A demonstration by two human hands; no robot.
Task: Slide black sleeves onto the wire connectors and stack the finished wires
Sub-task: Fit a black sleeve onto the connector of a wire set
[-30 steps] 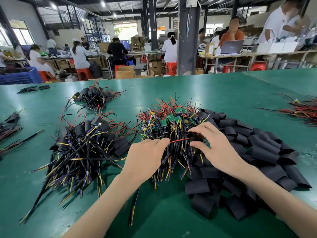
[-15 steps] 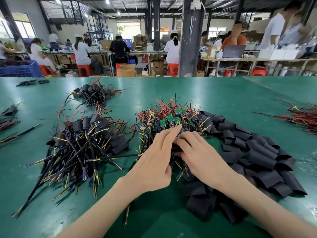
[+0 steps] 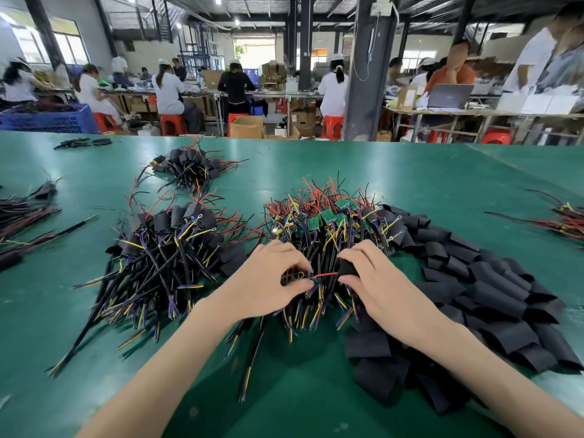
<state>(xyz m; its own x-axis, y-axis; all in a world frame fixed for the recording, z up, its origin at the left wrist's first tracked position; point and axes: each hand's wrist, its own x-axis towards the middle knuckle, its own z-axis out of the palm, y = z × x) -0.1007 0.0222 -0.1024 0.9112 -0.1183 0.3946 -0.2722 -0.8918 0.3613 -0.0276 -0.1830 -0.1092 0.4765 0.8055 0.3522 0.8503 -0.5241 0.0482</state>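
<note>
Head view, left grip: my left hand (image 3: 268, 281) pinches the end of a red wire (image 3: 325, 275), steadying it.
Right grip: my right hand (image 3: 379, 279) clasps a black sleeve (image 3: 346, 269), aimed at that wire.
Piles: finished wires (image 3: 170, 248) at nine o'clock, spare sleeves (image 3: 493, 279) at three, handy on the tabletop (image 3: 395, 172).

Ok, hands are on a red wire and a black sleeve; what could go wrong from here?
The red wire runs from the left hand to the black sleeve gripped by the right hand, directly over the unsleeved wire pile; loose leads there could snag and get dragged out. The sleeve looks squashed in the grip, so it might jam instead of sliding on.
</note>
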